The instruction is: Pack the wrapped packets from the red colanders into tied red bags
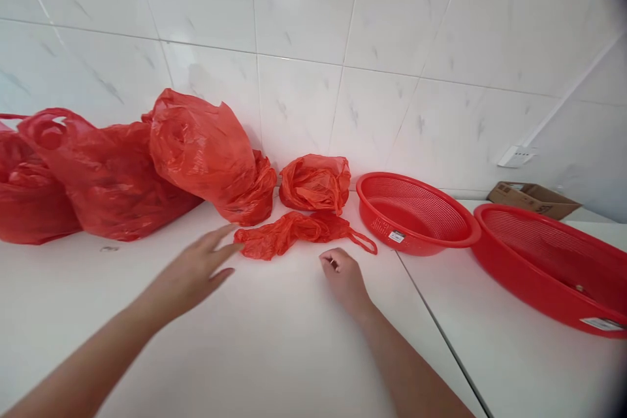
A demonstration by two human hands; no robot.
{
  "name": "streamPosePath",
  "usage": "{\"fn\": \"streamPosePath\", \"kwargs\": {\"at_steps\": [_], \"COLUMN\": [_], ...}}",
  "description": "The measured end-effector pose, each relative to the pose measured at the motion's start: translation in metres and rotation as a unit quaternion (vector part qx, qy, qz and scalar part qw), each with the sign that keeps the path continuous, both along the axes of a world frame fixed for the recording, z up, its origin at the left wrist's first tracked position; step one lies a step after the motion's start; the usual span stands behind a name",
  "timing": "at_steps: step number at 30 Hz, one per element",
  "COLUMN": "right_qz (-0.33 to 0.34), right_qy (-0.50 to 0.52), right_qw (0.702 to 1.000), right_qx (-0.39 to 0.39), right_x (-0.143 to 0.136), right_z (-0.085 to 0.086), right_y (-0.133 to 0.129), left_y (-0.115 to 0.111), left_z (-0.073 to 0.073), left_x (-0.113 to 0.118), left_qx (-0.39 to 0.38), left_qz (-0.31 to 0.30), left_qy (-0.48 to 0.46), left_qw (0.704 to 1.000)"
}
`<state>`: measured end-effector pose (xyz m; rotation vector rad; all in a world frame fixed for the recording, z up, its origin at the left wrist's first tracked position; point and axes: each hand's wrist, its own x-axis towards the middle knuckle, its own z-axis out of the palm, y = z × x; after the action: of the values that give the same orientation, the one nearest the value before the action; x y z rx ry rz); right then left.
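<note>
Wall (304,13) of pale, grey-veined tile stands behind a white table (274,333); a dark seam runs down the table's right part. Large basket (533,281), red, lies at far right, its right end cut off by the frame edge. Full bags, red, crowd the left: one at the edge (36,206), one beside it with a looped handle (117,183), then a tall, rounded one (206,144) tilted to the right. Small basket (421,245), red and round, sits right of centre, rim against the large basket's left end as seen. Box (533,199), brown cardboard, open, shows behind the large basket. Limp bag (294,235), red, lies crumpled across the table, in front of a bundled bag (316,183) and left of the small basket, loop end toward the basket. Left hand (196,268) — fingers spread, slightly blurred, tips at the limp bag's left end; contact cannot be told. Right hand (343,274) — fingers curled closed, just in front of the limp bag's right part; whether anything is held cannot be told. Socket (516,156), white, on the wall above the box.
</note>
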<state>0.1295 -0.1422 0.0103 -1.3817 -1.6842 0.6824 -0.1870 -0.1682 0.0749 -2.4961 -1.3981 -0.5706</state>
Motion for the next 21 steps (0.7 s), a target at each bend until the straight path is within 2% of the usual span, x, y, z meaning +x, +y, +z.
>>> {"fn": "streamPosePath", "kwargs": {"at_steps": [2,4,6,8,11,14,17,21], "right_qz": [-0.090,-0.146,-0.170,-0.169,-0.132,-0.105,-0.131,-0.147], "right_qy": [-0.051,-0.100,-0.155,-0.206,-0.258,-0.303,-0.330,-0.307], "right_qw": [0.991,0.977,0.965,0.957,0.955,0.947,0.935,0.939], "right_qx": [0.085,0.118,0.125,0.114,0.059,0.016,0.006,-0.049], "right_x": [0.014,0.028,0.037,0.041,0.038,0.033,0.031,0.032], "right_z": [0.001,0.001,0.000,-0.004,-0.010,-0.013,-0.009,-0.002], "right_y": [0.010,0.020,0.029,0.035,0.041,0.042,0.040,0.037], "left_y": [0.025,0.042,0.054,0.066,0.081,0.088,0.091,0.101], "left_z": [-0.012,-0.020,-0.027,-0.037,-0.055,-0.067,-0.069,-0.063], "left_x": [0.047,0.083,0.107,0.119,0.123,0.115,0.102,0.089], "left_qx": [-0.042,-0.070,-0.104,-0.142,-0.172,-0.157,-0.137,-0.135], "left_qz": [-0.047,-0.056,-0.048,-0.011,0.056,0.102,0.151,0.160], "left_qy": [-0.009,-0.034,-0.046,-0.057,-0.088,-0.108,-0.130,-0.159], "left_qw": [0.998,0.995,0.992,0.988,0.980,0.976,0.970,0.965]}}
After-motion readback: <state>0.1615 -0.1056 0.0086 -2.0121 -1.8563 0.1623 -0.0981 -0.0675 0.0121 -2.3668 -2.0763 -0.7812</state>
